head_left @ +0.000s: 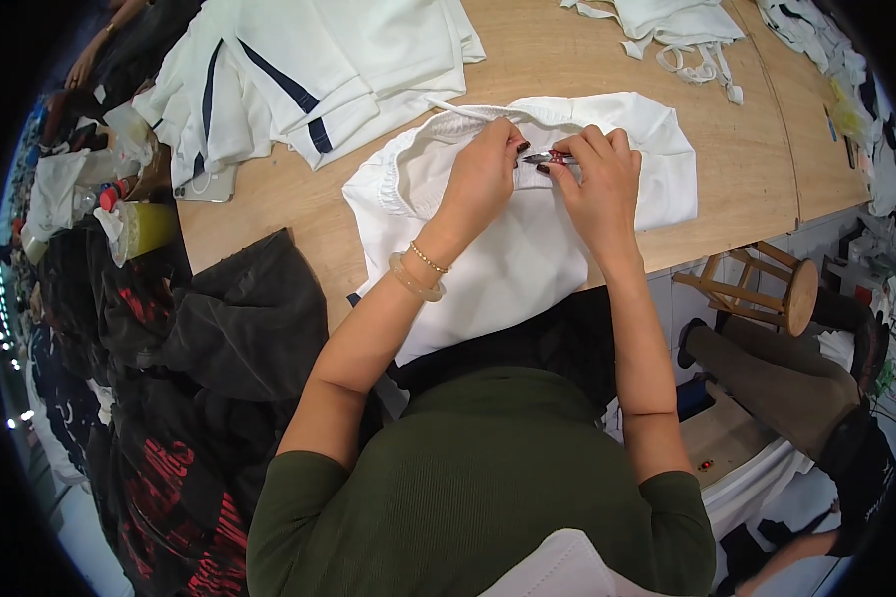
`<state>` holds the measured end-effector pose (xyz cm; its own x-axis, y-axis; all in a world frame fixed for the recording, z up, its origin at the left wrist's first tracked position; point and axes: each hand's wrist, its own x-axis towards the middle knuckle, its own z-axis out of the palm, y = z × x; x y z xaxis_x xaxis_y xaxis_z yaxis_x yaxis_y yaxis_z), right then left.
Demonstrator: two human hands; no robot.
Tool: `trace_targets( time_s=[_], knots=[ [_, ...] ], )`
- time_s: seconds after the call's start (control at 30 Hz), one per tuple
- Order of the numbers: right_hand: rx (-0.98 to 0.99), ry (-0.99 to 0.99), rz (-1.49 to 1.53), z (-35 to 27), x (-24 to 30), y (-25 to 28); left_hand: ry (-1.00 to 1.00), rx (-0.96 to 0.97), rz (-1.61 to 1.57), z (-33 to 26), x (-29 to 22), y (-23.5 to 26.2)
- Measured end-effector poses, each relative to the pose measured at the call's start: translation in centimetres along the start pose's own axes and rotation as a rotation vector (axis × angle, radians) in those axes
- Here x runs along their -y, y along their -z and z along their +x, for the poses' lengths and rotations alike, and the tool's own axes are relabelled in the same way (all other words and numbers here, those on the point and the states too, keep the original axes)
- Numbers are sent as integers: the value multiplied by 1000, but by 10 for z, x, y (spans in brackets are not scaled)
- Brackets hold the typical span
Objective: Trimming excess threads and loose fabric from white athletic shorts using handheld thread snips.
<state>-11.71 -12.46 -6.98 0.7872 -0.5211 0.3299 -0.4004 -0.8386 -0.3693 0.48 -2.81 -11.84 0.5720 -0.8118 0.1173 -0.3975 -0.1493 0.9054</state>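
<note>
A white garment [498,254] with a gathered elastic waistband [393,179] lies on the table, its near part hanging over the edge towards me. My left hand [483,171] is closed in a pinch on the waistband, with a bracelet and a bangle at the wrist. Between the fingers of my right hand [599,177] is a pair of small thread snips [558,157], red with a pointed metal tip. The tip points left at the waistband, close beside my left fingertips. Whether it touches the cloth is hard to see.
White garments with navy stripes [289,70] are piled at the far left, by a phone [207,186]. More white pieces with ties [682,25] lie far right. Dark clothes [249,318] heap at my left. A wooden stool [798,297] and another person's legs [767,368] are at right.
</note>
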Motion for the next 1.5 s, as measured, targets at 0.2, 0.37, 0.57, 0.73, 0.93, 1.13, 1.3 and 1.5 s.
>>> trace_targets(
  time_s=[0.2,0.37,0.57,0.73,0.93,1.13,1.3,1.5],
  knots=[
    [0,13,0,1,2,-3,-29,-19,7,0,0,-1],
    [-14,-35,45,0,0,-2,13,-16,-20,2,-5,4],
    [-282,-350,534,-11,-22,13,-33,-148,14,26,-38,30],
    [-405,-615,846,-18,-31,29,-441,-359,80,59,-59,36],
    [-386,-662,888,-30,-33,32,56,310,269,21,-40,28],
    [-316,-630,979,-34,-29,26,-122,217,363,22,-12,15],
    [-273,-625,1024,-32,-24,22,-173,95,197,16,-11,17],
    [-200,-245,404,-15,-9,16,-125,83,109,10,-14,22]
  ],
)
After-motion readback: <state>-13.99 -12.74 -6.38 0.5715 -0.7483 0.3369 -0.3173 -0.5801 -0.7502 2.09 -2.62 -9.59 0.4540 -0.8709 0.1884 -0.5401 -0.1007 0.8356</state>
